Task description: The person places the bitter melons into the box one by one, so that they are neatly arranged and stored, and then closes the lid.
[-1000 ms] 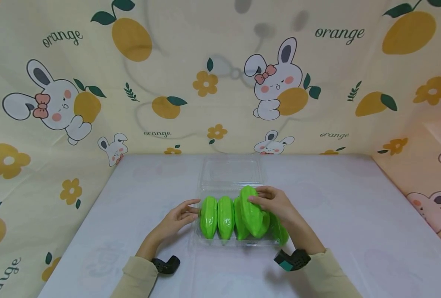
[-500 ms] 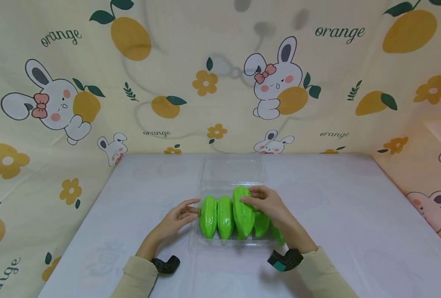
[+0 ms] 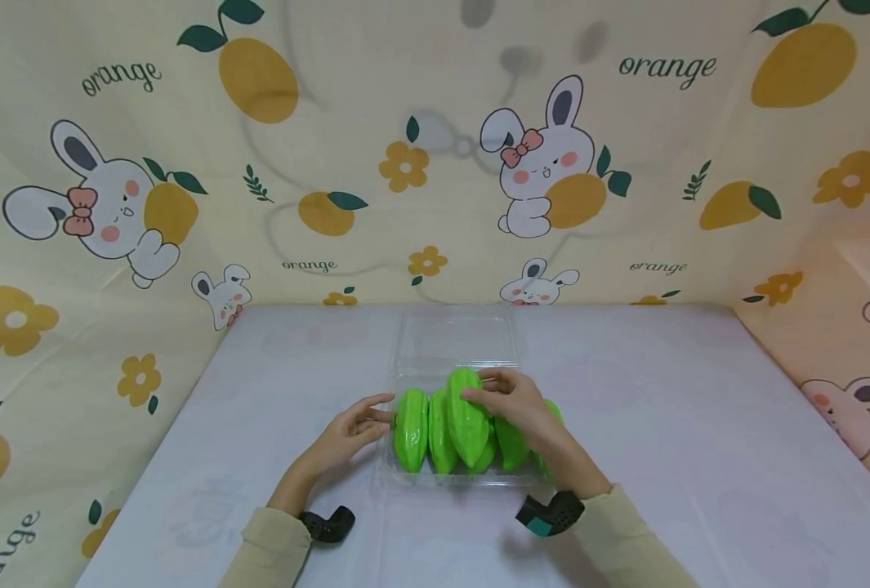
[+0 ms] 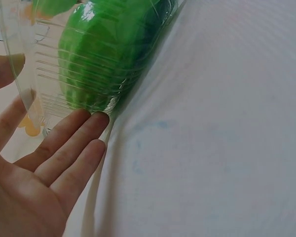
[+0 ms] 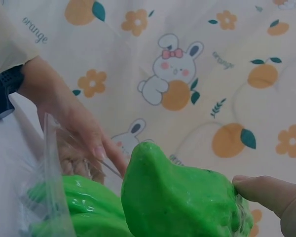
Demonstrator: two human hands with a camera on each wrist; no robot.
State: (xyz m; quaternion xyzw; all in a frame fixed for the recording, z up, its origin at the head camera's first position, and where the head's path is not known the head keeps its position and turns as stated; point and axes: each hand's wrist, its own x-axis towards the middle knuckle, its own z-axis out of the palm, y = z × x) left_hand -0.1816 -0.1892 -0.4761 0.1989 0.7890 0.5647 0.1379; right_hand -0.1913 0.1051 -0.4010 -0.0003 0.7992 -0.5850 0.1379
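White table (image 3: 670, 408); right grip (image 3: 517, 406) holds green fruit (image 3: 467, 429) over container (image 3: 471, 479).

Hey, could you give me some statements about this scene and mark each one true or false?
1. The right hand holds a glossy, bright green, ridged oblong piece. True.
2. Similar green pieces lie in the clear plastic box. True.
3. The box is closed. False: its clear plastic lid is open on the far side.
4. The left hand is at the box's side. True.
5. Dark brown wood lies under the box. False: the white-covered table does.
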